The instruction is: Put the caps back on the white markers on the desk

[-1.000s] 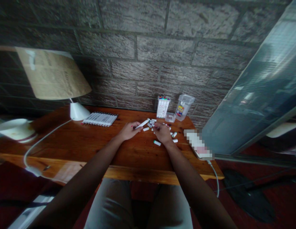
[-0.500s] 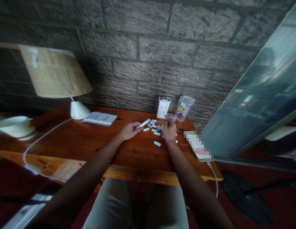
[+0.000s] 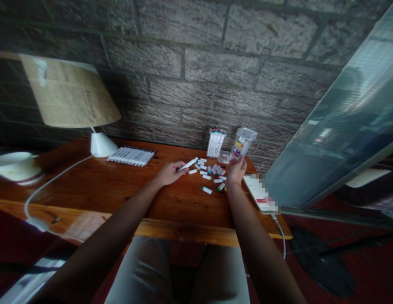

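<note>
My left hand (image 3: 171, 173) is closed around a white marker (image 3: 188, 164) that slants up to the right over the table. Scattered to its right are several short white marker caps (image 3: 207, 177) with coloured ends, some of them touching. My right hand (image 3: 236, 172) is over the right side of these caps, fingers drawn together near the base of a clear plastic case (image 3: 244, 141) with a yellow label. What the right fingers hold, if anything, is hidden. Beside that case stands a clear box of markers (image 3: 216, 142) with coloured tops, and a small clear lid (image 3: 224, 157) lies between them.
A row of white markers (image 3: 131, 156) lies side by side at the left, near a lamp (image 3: 103, 145) with a trailing cord. A white bowl-like object (image 3: 17, 168) is further left. On the right, a partly blurred white device (image 3: 261, 194) has a cable. Behind is a stone wall (image 3: 196, 67).
My right hand has moved right, from over the caps toward the clear case, uncovering more caps and the small lid. The left hand still holds the marker in nearly the same place.
</note>
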`<state>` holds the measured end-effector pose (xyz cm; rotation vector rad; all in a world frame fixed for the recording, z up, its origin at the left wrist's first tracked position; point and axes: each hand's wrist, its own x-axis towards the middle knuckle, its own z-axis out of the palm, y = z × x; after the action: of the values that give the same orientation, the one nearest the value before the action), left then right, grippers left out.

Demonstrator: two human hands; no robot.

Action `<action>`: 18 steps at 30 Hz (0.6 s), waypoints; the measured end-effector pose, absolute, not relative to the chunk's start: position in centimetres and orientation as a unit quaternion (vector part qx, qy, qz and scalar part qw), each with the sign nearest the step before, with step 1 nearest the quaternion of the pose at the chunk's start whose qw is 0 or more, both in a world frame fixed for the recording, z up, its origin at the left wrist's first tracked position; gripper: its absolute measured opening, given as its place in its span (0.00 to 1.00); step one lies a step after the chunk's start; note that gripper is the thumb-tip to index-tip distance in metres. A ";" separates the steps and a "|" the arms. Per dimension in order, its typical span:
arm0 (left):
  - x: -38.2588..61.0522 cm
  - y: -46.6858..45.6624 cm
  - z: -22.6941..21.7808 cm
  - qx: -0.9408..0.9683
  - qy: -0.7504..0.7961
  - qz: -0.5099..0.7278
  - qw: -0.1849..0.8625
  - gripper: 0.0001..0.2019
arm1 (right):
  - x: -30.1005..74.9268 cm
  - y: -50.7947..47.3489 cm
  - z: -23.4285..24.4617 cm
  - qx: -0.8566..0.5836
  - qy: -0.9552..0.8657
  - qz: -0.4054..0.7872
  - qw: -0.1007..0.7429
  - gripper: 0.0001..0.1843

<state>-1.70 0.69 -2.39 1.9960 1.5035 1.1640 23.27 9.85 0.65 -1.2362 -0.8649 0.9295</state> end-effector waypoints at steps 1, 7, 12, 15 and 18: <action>-1.7 0.7 -2.4 0.709 0.537 0.414 0.193 0.15 | 23.4 9.8 0.8 -0.541 -0.368 0.411 0.634 0.29; -1.6 0.6 -2.2 0.714 0.536 0.414 0.181 0.15 | 23.3 9.5 0.3 -0.527 -0.408 0.356 0.655 0.35; -1.7 0.6 -2.2 0.716 0.540 0.402 0.184 0.16 | 23.2 10.3 -0.8 -0.534 -0.408 0.301 0.677 0.27; -1.7 0.6 -2.2 0.715 0.543 0.400 0.185 0.16 | 23.1 10.7 -1.2 -0.543 -0.427 0.298 0.659 0.23; -1.7 0.6 -2.3 0.713 0.542 0.404 0.187 0.16 | 22.9 10.6 -1.3 -0.549 -0.433 0.330 0.634 0.23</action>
<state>-1.72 0.64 -2.26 2.0075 1.5268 1.1362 22.90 10.59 -1.33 -1.2558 -0.9900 0.7539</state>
